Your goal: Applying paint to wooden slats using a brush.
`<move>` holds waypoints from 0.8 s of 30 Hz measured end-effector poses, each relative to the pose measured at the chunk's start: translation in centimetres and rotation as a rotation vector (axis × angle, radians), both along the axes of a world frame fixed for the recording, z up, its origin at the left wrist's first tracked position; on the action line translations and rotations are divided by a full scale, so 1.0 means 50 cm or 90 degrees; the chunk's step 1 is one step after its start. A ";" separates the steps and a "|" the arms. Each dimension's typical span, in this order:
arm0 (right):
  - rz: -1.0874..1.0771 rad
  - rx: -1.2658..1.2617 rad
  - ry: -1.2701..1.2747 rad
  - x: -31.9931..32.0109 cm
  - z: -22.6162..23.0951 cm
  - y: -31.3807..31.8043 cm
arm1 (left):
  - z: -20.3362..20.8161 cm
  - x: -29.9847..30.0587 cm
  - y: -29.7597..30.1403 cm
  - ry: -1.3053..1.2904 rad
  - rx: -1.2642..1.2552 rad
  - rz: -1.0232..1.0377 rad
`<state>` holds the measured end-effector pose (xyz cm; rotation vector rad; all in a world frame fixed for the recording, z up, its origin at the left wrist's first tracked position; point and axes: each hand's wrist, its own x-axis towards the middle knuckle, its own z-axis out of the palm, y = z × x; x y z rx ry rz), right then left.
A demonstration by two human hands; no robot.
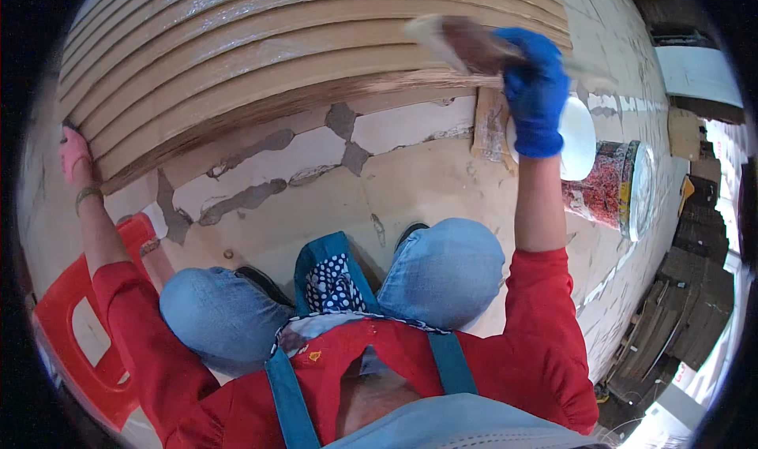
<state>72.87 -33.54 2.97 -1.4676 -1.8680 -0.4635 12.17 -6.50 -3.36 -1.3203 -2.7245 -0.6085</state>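
Note:
Rows of overlapping tan sheets, which look like cardboard, lie stepped across the space before me, shiny in places. In a pink glove, my left hand touches their near left corner with its fingers extended along the edge. My right hand, gloved in blue, is closed around a paintbrush over the right end of the sheets. The brush is smeared by motion, with its pale bristles pointing left. Whether the bristles touch a sheet I cannot tell.
Below my right hand are a round white container and a red, stained bucket. A red plastic stool stands beside my left arm. Flattened brown cardboard is piled at the far right. The pale floor has grey worn patches.

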 end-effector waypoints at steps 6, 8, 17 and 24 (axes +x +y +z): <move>0.130 -0.243 0.588 -0.162 -0.086 0.073 | -0.036 -0.058 0.054 -0.015 -0.014 -0.003; 0.140 -0.311 0.661 -0.185 -0.073 0.054 | -0.037 -0.059 0.052 0.007 -0.010 0.000; 0.055 0.006 0.281 -0.134 -0.134 0.140 | -0.061 -0.101 0.070 0.006 0.048 -0.004; 0.327 -0.210 0.304 -0.373 -0.045 0.106 | -0.032 -0.049 0.026 -0.038 0.025 -0.009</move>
